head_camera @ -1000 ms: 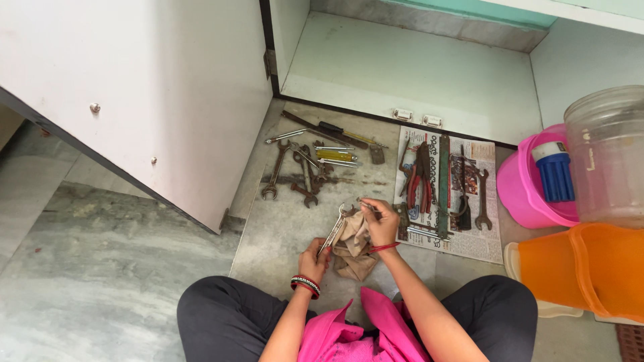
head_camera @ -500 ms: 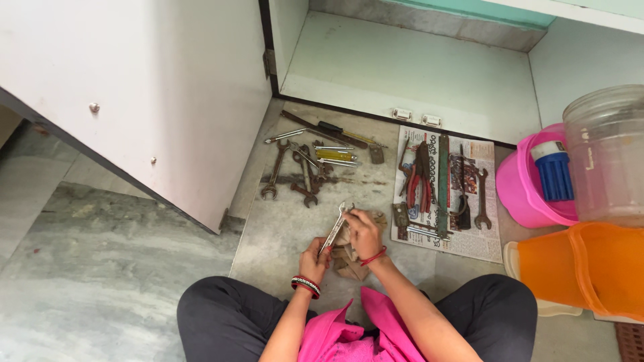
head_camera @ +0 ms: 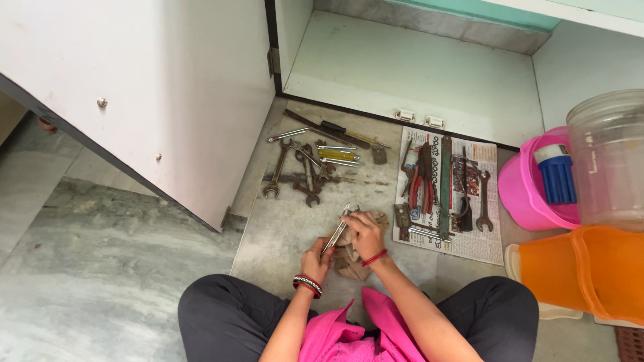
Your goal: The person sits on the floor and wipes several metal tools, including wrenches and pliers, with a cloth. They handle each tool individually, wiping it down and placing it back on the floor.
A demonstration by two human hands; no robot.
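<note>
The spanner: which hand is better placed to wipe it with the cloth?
Probably the right hand: it already presses the brown cloth on the spanner, whereas the left hand grips its lower end.

The person wore a bright pink top (head_camera: pixel 349 335), dark grey trousers (head_camera: pixel 225 315), a stack of red, white and dark beaded bangles (head_camera: pixel 306 284) on the left wrist, and a thin red thread band (head_camera: pixel 374 257) on the right wrist.

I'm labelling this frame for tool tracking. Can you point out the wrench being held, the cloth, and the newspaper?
wrench (head_camera: pixel 337 232), head view, middle of its shaft.
cloth (head_camera: pixel 349 258), head view, lower folds under the hands.
newspaper (head_camera: pixel 484 243), head view, bare lower right corner.
</note>
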